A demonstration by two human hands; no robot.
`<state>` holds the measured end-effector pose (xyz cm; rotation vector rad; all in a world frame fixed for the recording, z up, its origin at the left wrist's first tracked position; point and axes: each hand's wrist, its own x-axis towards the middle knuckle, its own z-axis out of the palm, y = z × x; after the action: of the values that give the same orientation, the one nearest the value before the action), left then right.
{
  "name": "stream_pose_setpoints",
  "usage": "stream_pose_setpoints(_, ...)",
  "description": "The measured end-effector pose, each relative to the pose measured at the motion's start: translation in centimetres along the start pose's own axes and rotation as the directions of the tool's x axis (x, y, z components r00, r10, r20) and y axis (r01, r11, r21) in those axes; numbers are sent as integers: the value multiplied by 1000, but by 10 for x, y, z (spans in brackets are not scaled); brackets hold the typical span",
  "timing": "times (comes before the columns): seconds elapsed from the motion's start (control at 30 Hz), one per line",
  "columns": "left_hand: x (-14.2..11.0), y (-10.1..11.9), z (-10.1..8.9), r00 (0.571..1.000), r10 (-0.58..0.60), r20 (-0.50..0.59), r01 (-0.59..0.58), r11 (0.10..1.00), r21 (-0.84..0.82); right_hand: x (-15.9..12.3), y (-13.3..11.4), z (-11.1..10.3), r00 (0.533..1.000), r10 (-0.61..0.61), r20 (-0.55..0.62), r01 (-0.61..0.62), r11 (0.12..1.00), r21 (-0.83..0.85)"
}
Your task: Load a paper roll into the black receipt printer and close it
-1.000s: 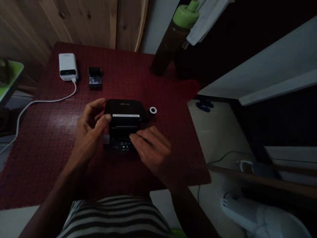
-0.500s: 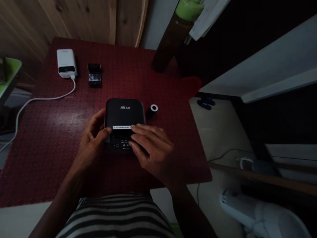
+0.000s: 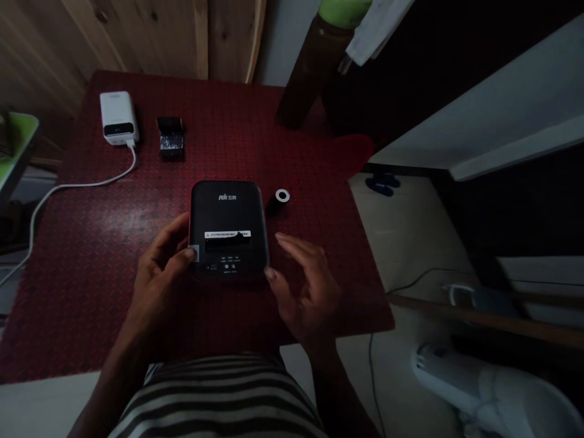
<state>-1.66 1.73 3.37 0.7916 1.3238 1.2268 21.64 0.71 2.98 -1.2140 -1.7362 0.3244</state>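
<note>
A small black printer (image 3: 227, 228) with its lid closed sits in the middle of the red table (image 3: 91, 243); a white warning strip runs across its top. My left hand (image 3: 162, 274) rests against the printer's left side, thumb on a small grey tab, fingers curled loosely around the edge. My right hand (image 3: 303, 286) hovers just right of the printer, fingers spread, holding nothing; its thumb tip touches the printer's front right corner. A small black roll with a white core (image 3: 280, 198) lies just right of the printer.
A white power bank (image 3: 117, 117) with a white cable (image 3: 68, 185) sits at the far left, a small black device (image 3: 170, 139) beside it. A dark bottle with a green cap (image 3: 314, 67) stands at the back. The table's right edge drops to the floor.
The printer's lid went from open to closed. My right hand lifted off the top and drew back to the right. My left hand slid down along the left side.
</note>
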Motion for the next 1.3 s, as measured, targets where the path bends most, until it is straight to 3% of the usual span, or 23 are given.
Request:
stream_pose_setpoints(0.17,3,1,-1,999,47,-26,-44,994,96,-41,10,22,973,220,61,-223,974,42)
stream_pose_setpoints(0.4,6,1,2,998,55,-42,-50,992,119,-56,16,47,948,274,163,-284,958,42)
stream_pose_setpoints(1.07,6,-4,7,997,74,-11,-73,995,61,-53,16,48,966,224,127,-233,971,59)
stream_pose_setpoints(1.17,5,-7,7,996,80,-38,-78,996,51,-52,15,37,966,229,121,-236,970,50)
stream_pose_setpoints(1.3,5,-12,5,995,96,-20,-95,994,51,-25,7,11,982,188,-20,-188,982,-8)
